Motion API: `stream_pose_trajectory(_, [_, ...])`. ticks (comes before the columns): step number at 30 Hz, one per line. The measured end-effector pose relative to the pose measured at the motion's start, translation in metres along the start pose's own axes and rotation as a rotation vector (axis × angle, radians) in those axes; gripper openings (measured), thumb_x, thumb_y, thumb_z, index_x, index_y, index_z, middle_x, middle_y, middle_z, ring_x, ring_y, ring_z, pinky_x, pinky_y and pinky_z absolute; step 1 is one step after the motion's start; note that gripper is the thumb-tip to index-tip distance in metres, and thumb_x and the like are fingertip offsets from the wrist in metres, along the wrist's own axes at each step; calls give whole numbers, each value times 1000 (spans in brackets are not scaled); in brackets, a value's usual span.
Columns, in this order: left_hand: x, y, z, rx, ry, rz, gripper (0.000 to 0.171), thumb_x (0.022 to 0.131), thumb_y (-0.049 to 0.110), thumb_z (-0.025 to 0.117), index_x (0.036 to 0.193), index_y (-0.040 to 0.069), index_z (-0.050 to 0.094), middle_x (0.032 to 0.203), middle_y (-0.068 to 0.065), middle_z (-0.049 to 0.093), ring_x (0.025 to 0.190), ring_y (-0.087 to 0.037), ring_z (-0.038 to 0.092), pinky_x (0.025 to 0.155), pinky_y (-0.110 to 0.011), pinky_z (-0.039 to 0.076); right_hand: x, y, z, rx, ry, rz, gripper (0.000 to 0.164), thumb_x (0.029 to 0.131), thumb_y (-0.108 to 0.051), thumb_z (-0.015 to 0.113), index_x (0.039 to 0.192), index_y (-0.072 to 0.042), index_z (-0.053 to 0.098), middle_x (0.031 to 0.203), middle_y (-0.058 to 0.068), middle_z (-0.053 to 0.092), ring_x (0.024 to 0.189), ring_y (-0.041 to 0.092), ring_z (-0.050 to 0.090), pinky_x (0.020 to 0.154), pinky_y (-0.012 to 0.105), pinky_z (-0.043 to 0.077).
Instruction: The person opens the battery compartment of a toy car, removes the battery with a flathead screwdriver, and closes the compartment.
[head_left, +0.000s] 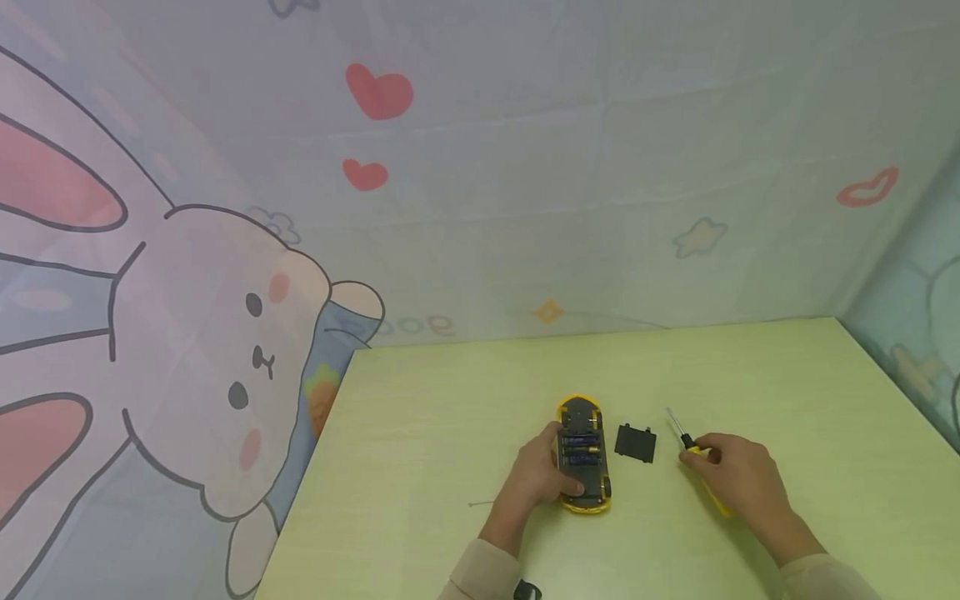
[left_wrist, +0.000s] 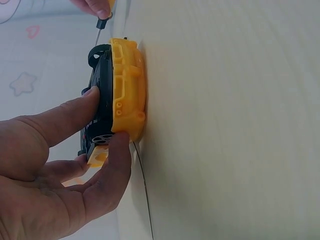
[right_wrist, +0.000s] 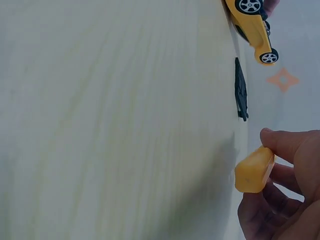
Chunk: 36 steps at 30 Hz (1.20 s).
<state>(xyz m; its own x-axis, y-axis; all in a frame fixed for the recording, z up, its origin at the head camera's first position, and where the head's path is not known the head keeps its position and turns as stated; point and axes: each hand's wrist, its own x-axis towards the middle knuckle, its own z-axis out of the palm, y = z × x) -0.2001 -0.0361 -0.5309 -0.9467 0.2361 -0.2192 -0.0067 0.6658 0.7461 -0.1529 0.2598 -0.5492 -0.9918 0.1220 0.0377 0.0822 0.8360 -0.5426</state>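
Note:
A yellow toy car (head_left: 592, 487) lies upside down on the table, its black underside up and several blue batteries (head_left: 580, 459) in the open compartment. My left hand (head_left: 534, 473) grips it from the left, thumb on the underside and fingers along the side, as the left wrist view also shows. To the right of the car lies a black battery cover (head_left: 636, 442), flat and apart from it. My right hand (head_left: 738, 477) holds a screwdriver (head_left: 702, 461) by its yellow handle, its metal tip pointing up and left, away from the car. In the right wrist view the handle's end (right_wrist: 251, 176) shows between thumb and fingers.
A thin wire (left_wrist: 145, 187) runs out from the car over the pale table (head_left: 420, 417). A small dark object (head_left: 527, 591) sits by the left sleeve at the bottom edge. Behind the table hangs a printed cloth (head_left: 525, 233) with a rabbit and hearts.

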Motion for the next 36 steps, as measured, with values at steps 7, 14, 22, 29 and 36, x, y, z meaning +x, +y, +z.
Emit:
stream_pose_trajectory(7, [1, 0, 1, 4, 7, -7, 98, 68, 6, 94, 153, 16, 45, 97, -5, 62, 85, -19, 57, 74, -38, 52, 2, 9, 1, 4, -2, 20, 40, 91, -36, 74, 110, 0, 73, 84, 5, 72, 70, 18, 58, 59, 33, 44])
stream_pose_trajectory(14, [3, -1, 2, -1, 14, -6, 99, 67, 5, 94, 153, 16, 45, 98, -5, 63, 87, -19, 57, 76, -40, 53, 3, 15, 1, 0, -26, 41, 45, 93, -35, 73, 110, 6, 70, 86, 8, 69, 68, 19, 55, 57, 32, 43])
stream_pose_trajectory(22, [2, -3, 3, -2, 11, -14, 99, 68, 5, 94, 153, 17, 45, 98, -5, 63, 86, -19, 57, 75, -39, 52, 5, 20, -2, 2, -74, 83, 55, 94, -42, 71, 114, 9, 67, 92, 13, 70, 72, 21, 58, 58, 33, 45])
stream_pose_trajectory(29, [0, -2, 3, -8, 18, -12, 100, 67, 5, 94, 153, 15, 44, 98, -5, 63, 86, -18, 57, 74, -38, 52, 3, 23, -2, -6, -69, 80, 63, 94, -42, 70, 130, 9, 58, 97, 21, 72, 75, 22, 63, 59, 34, 48])
stream_pose_trajectory(36, [-2, 0, 2, -17, 16, -15, 100, 68, 5, 94, 154, 16, 43, 98, -5, 63, 86, -18, 57, 73, -37, 52, 4, 23, -9, -46, -83, 82, 67, 97, -51, 64, 131, 6, 58, 92, 14, 70, 73, 21, 60, 58, 35, 46])
